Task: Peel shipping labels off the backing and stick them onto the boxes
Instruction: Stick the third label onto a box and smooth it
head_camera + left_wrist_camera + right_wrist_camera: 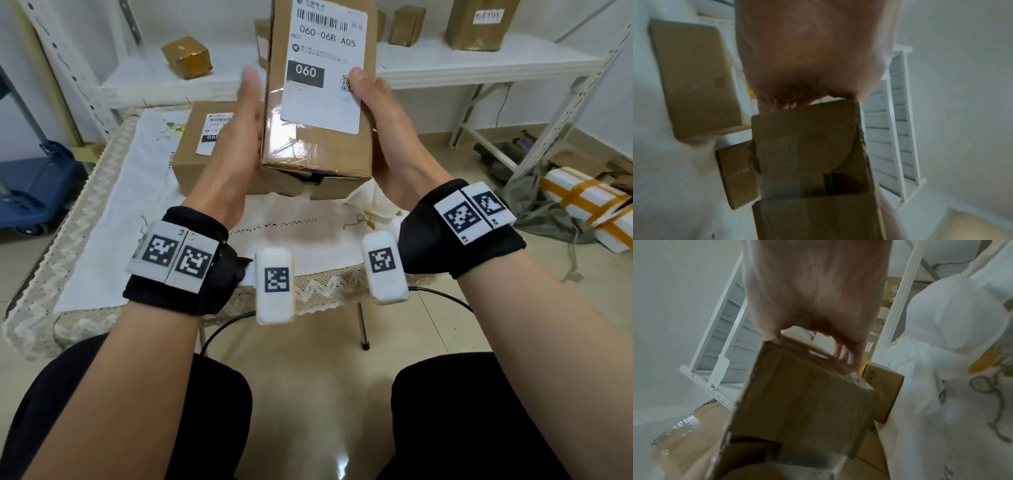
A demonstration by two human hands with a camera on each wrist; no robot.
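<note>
A tall brown cardboard box (308, 144) is held upright above the table between both hands. A white shipping label (325, 65) printed "060-06B-A05" is stuck on the face turned to me. My left hand (243, 113) lies along the box's left side, thumb pointing up and free. The left wrist view shows its fingers (781, 104) wrapped over the box (807, 146) edge. My right hand (376, 113) grips the right side, thumb on the label's right edge. The right fingers (846, 353) reach behind the box (803, 394).
A second labelled box (191, 164) lies on the white lace tablecloth (137, 212) behind the held one. Small brown boxes (186, 56) stand on the white shelf beyond. A blue cart (30, 185) is at left, and white taped parcels (582, 202) lie on the floor at right.
</note>
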